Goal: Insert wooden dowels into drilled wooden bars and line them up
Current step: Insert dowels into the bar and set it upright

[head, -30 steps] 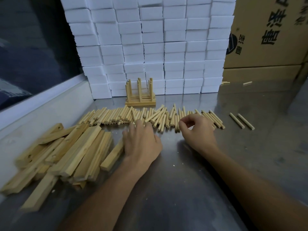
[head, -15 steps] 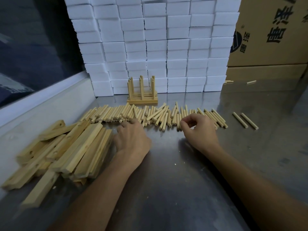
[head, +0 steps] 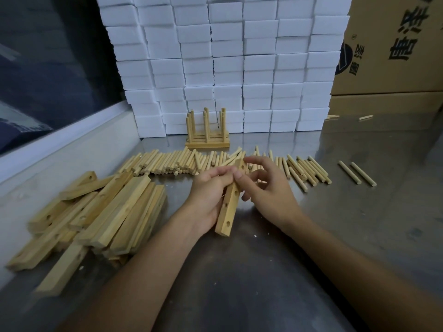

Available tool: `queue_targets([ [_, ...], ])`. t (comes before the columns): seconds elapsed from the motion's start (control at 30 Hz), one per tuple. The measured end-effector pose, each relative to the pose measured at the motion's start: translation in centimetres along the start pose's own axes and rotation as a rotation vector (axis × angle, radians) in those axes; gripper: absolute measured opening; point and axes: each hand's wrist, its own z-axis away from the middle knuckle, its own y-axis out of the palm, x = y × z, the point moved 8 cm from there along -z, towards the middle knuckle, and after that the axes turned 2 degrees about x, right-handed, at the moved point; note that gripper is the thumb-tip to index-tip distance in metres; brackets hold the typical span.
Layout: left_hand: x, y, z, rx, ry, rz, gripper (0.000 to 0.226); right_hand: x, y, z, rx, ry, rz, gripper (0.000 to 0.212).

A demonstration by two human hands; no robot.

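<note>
At the centre of the steel table (head: pixel 275 271), the left hand (head: pixel 206 197) grips a drilled wooden bar (head: pixel 230 200), its far end pointing to 12 o'clock. The right hand (head: pixel 266 188) pinches its upper part. Loose dowels (head: pixel 167 162) lie beyond; stacked bars (head: pixel 100 212) at 9 o'clock.
</note>
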Motion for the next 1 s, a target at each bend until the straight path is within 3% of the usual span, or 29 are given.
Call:
queue_targets([
  [0.23,0.5,1.4,0.2,0.303,-0.081,-0.015,0.03,-0.4,-0.9,0.1,-0.104,0.022,-0.085,0.037],
  [0.4,1.0,1.2,0.1,0.269,-0.099,-0.043,0.032,-1.0,-1.4,0.0,-0.137,0.072,-0.053,0.03],
  [0.67,1.3,1.1,-0.6,0.163,-0.051,-0.074,0.015,-2.1,-1.4,-0.5,-0.13,0.143,-0.054,0.015],
  [1.0,1.5,0.9,-0.9,0.147,-0.059,-0.052,0.031,-2.4,-1.7,-0.4,-0.149,0.18,-0.084,0.012],
])
